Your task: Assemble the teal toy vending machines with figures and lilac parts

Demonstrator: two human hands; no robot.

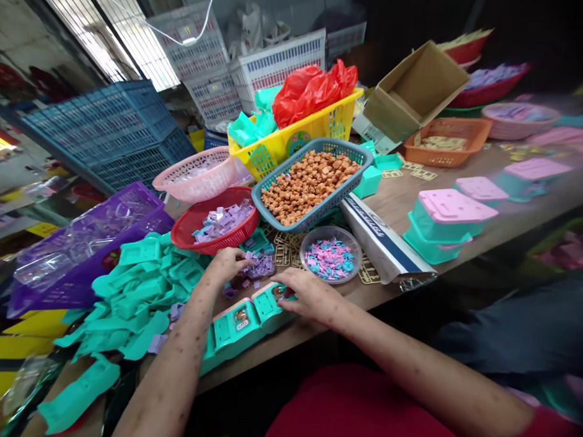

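My left hand has its fingers bent together at the edge of a pile of small purple plastic pieces; whatever is between the fingertips is too small to make out. My right hand curls its thumb and fingers around a small brown-and-clear piece on a teal plastic tray. That tray stands in a row along the table's near edge. Another small clear piece with something brown inside sits in the tray's recess, left of my right hand.
Teal mouldings are heaped at left beside a purple basket. Behind my hands stand a red basket of purple pieces, a blue-grey basket of brown figures and a round tub. A long box and pink-topped teal cases lie right.
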